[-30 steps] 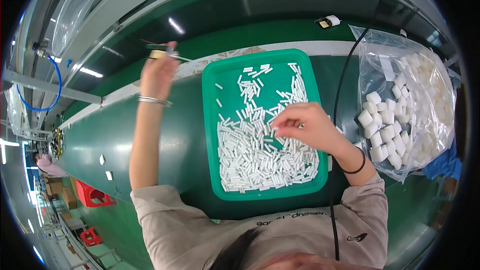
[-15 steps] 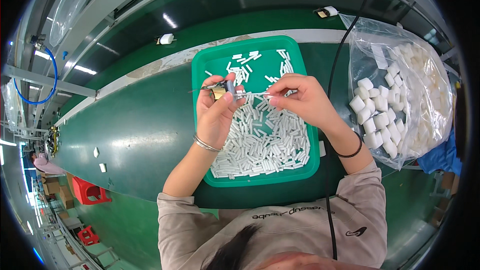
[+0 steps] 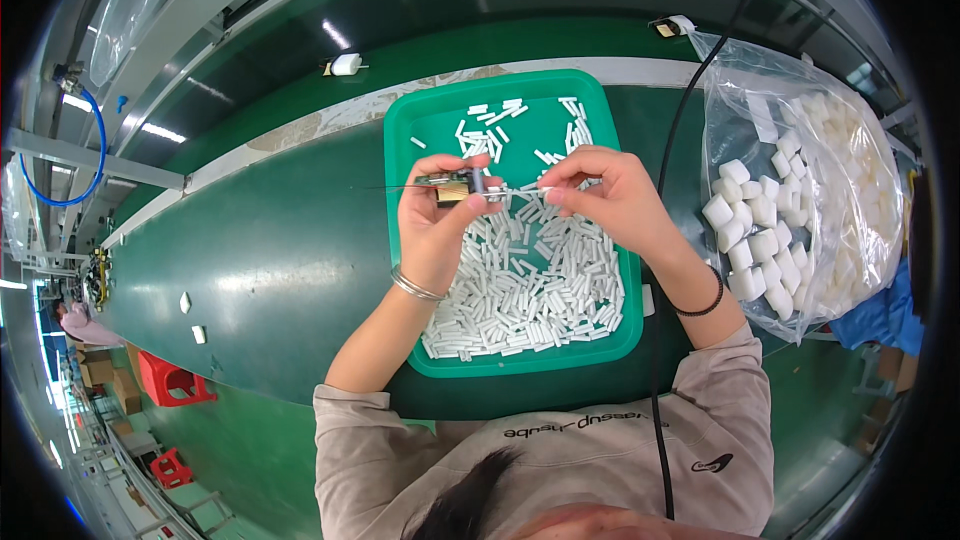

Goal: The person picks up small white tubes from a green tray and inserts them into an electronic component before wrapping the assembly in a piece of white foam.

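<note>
Over the green tray (image 3: 622,340), my left hand (image 3: 432,230) is closed round a small electronic assembly (image 3: 453,192) with a gold-coloured block, a circuit board and a dark rounded end. A thin wire sticks out from its left side. From its right side a thin pale lead reaches toward my right hand (image 3: 605,195). My right thumb and forefinger pinch a small white tube (image 3: 545,190) at the end of that lead; whether the lead is inside the tube is too small to tell. Many loose white tubes (image 3: 540,310) lie in the tray beneath both hands.
To the right stands a clear plastic bag (image 3: 840,210) with white foam-like blocks (image 3: 762,208). A black cable (image 3: 662,155) hangs down between tray and bag. Beyond the tray, similar assemblies sit on a green belt (image 3: 520,35). Two white pieces (image 3: 198,335) lie on the table at left.
My left hand has tilted the assembly more level and shifted it slightly right. My right hand keeps its pinch close by. The assemblies on the belt have moved a little to the right.
</note>
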A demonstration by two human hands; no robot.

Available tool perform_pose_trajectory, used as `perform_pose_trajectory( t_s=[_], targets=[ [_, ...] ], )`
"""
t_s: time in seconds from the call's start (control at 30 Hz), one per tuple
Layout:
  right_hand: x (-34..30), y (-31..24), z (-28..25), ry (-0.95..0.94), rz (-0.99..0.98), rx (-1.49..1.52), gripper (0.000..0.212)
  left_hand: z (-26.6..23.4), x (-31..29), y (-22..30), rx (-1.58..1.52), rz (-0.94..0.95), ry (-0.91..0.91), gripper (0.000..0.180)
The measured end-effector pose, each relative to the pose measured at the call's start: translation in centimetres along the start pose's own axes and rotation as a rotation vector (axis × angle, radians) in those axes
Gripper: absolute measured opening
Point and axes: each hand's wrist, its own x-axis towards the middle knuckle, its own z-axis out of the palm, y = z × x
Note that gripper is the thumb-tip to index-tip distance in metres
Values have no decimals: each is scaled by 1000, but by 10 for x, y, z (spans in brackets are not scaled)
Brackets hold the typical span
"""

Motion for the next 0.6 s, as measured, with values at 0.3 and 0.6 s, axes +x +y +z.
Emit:
perform_pose_trajectory(
  t_s=[0.3,0.6],
  targets=[
    [-3,6,11,109,-392,-417,8,8,-5,-4,248,58,-83,40],
    [-6,8,8,70,-837,-807,15,7,-9,0,239,-75,-21,44]
  ],
)
